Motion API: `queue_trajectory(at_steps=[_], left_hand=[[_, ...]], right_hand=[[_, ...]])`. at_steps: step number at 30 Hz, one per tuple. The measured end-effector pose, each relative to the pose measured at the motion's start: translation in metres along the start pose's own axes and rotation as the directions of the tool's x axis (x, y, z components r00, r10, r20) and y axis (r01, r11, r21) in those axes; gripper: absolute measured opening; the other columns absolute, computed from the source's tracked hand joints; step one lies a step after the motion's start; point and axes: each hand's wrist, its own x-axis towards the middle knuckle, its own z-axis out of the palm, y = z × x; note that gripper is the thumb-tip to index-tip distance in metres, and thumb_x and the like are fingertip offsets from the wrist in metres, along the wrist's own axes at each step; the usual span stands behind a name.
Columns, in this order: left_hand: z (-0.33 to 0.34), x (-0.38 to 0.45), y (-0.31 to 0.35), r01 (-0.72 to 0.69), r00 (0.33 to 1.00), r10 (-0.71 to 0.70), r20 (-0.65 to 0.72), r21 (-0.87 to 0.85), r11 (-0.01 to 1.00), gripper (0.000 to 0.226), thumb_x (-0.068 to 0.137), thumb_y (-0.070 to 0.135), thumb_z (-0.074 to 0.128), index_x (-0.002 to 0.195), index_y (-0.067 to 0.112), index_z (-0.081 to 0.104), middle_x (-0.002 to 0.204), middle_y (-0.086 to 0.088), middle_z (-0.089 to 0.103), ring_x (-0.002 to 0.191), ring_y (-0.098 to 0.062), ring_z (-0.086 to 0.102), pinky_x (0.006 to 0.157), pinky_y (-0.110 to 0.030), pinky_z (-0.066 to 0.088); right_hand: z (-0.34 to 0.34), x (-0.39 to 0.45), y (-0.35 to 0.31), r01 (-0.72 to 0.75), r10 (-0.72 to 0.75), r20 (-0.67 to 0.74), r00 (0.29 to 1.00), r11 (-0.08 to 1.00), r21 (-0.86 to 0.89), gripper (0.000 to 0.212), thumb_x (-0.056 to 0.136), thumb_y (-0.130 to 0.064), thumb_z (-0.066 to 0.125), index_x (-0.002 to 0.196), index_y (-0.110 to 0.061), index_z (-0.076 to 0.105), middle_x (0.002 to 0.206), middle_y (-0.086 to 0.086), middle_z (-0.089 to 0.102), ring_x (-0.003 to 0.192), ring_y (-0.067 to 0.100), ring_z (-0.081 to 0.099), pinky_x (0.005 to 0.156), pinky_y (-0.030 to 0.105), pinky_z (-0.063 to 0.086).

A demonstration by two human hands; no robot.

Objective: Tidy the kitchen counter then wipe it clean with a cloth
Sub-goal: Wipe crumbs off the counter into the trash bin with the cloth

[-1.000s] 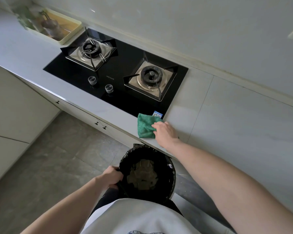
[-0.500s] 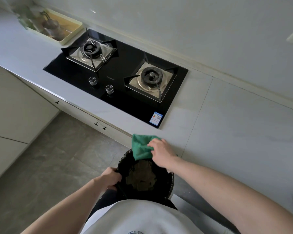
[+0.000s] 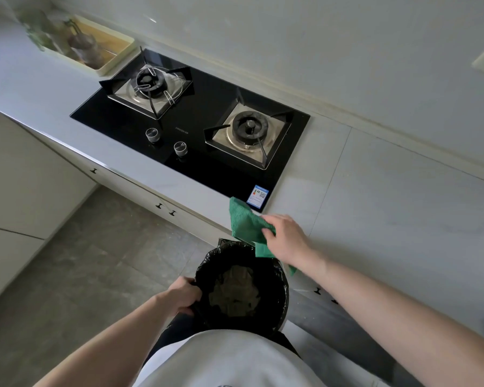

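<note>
Your right hand (image 3: 287,240) has its grip clamped on the green cloth (image 3: 246,226), low and right of centre in the frame, at the front edge of the surface (image 3: 389,208). The cloth's lower corner hangs over the rim of the black-lined bin (image 3: 274,277). Your left hand (image 3: 183,296) has its grip clamped on the bin's left rim, at lower centre. The black hob (image 3: 207,135) fills the upper middle, and a tray (image 3: 106,55) sits at the upper left.
</note>
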Motion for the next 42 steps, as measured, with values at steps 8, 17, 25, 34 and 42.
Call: queue_trajectory(at_steps=[8,17,25,34,42], left_hand=[[0.000,0.002,-0.001,0.009,1.000,-0.009,0.003,-0.027,1.000,0.034,0.072,-0.003,0.052,0.094,0.006,0.076,0.096,-0.022,0.076,0.075,-0.037,0.076,0.068,-0.051,0.064],[-0.001,-0.004,0.009,0.021,1.000,-0.021,-0.021,0.004,1.000,0.027,0.076,-0.005,0.051,0.080,0.010,0.073,0.068,-0.010,0.067,0.054,-0.029,0.069,0.045,-0.032,0.056],[0.000,-0.001,0.011,0.020,1.000,-0.020,-0.010,0.007,1.000,0.030,0.076,-0.007,0.050,0.087,0.006,0.075,0.067,-0.012,0.069,0.049,-0.028,0.070,0.043,-0.030,0.054],[0.002,0.003,0.017,0.040,0.999,-0.041,-0.019,-0.024,0.999,0.029,0.076,-0.009,0.049,0.087,0.003,0.073,0.066,-0.014,0.072,0.058,-0.035,0.074,0.048,-0.035,0.059],[0.002,0.010,0.019,0.075,0.997,-0.077,-0.028,-0.050,0.996,0.030,0.074,-0.012,0.048,0.090,-0.002,0.072,0.074,-0.021,0.073,0.065,-0.041,0.074,0.062,-0.051,0.063]], right_hand=[[0.032,0.028,0.005,-0.034,0.060,0.146,0.987,0.984,-0.178,0.036,0.102,-0.017,0.054,0.136,-0.024,0.059,0.141,-0.008,0.056,0.128,0.023,0.046,0.109,0.038,0.039],[0.041,-0.032,0.014,-0.052,0.075,0.394,0.916,0.996,-0.069,0.026,0.097,-0.021,0.053,0.117,-0.033,0.066,0.114,-0.004,0.070,0.106,0.022,0.064,0.094,0.037,0.052],[-0.049,-0.023,0.045,-0.092,0.102,-0.049,0.994,0.980,0.179,0.013,0.099,-0.015,0.058,0.099,-0.024,0.068,0.085,-0.008,0.069,0.071,0.005,0.062,0.063,0.029,0.047],[-0.134,0.013,0.157,-0.369,0.381,-0.556,0.739,0.919,0.140,0.019,0.092,-0.012,0.056,0.107,-0.013,0.068,0.089,0.019,0.070,0.081,0.038,0.063,0.063,0.028,0.036],[-0.170,0.048,0.227,-0.599,0.531,-0.543,0.651,0.798,0.064,0.027,0.097,-0.017,0.048,0.118,-0.018,0.065,0.110,0.024,0.065,0.100,0.039,0.057,0.080,0.035,0.047]])
